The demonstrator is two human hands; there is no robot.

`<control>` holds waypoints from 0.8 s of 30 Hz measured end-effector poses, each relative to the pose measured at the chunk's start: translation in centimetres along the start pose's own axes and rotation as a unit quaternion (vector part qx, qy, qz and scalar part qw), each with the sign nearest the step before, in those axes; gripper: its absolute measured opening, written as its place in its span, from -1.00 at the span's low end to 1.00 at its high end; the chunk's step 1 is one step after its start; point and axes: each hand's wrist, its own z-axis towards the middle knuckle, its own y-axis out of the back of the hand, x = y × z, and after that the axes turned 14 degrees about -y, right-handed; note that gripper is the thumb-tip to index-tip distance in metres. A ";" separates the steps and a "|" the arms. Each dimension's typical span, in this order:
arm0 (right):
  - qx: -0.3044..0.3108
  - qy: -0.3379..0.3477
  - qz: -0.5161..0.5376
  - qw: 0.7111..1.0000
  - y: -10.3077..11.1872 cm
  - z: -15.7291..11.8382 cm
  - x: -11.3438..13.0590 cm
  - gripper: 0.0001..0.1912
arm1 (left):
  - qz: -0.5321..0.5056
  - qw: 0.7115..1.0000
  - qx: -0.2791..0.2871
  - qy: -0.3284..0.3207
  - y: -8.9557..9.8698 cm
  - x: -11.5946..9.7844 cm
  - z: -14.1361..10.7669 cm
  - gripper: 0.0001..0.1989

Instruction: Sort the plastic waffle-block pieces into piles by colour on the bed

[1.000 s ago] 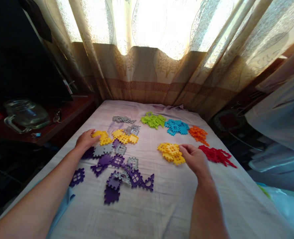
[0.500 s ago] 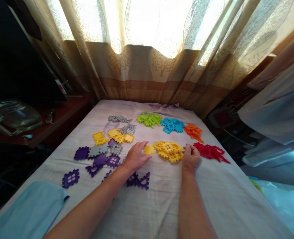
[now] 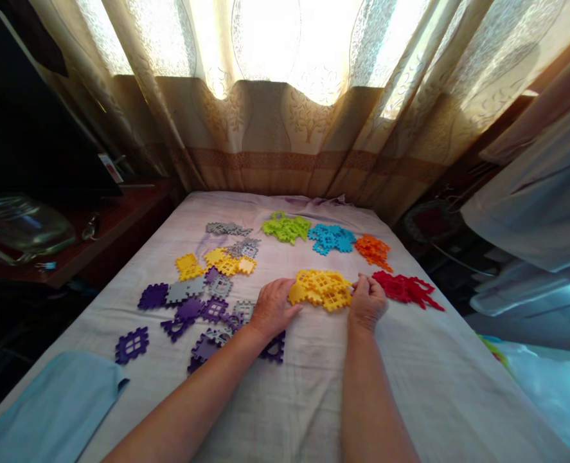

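A pile of yellow interlocking plastic tiles lies on the bed sheet between my two hands. My left hand rests against the pile's left side, its thumb and fingers apart around the edge tile. At the right side, my right hand has its fingers curled in a pinch touching the pile's edge; what they hold, if anything, is hidden. Beyond my right hand lies a red heap of tiles. Purple tiles lie under and beside my left forearm, which covers part of them.
Green tiles, blue tiles and orange tiles form heaps farther back. Left are grey tiles and a smaller yellow group. A light-blue cloth lies at front left. A glass jug stands on the side table.
My left hand has moved right, bringing the single yellow tile against the yellow pile. My right hand stays at the pile's right edge. The view has shifted slightly.
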 end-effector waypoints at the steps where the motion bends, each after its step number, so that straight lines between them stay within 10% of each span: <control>1: 0.001 -0.001 0.017 1.000 0.0 -0.1 0.1 -0.54 | 0.003 1.000 -0.001 -0.001 0.3 0.2 -0.1 -0.49; 8: -0.004 -0.001 0.078 0.997 -0.1 -0.3 0.4 -0.64 | 0.090 0.996 -0.025 0.001 6.5 5.5 -0.8 -0.73; 16: -0.006 0.021 0.057 0.998 -0.2 0.0 0.2 -0.70 | 0.280 0.934 0.076 0.210 15.8 12.1 -3.2 -0.48; 24: -0.006 0.016 0.061 0.998 -0.3 0.2 -0.2 -0.69 | 0.286 0.897 0.140 0.307 17.2 11.9 -4.8 -0.46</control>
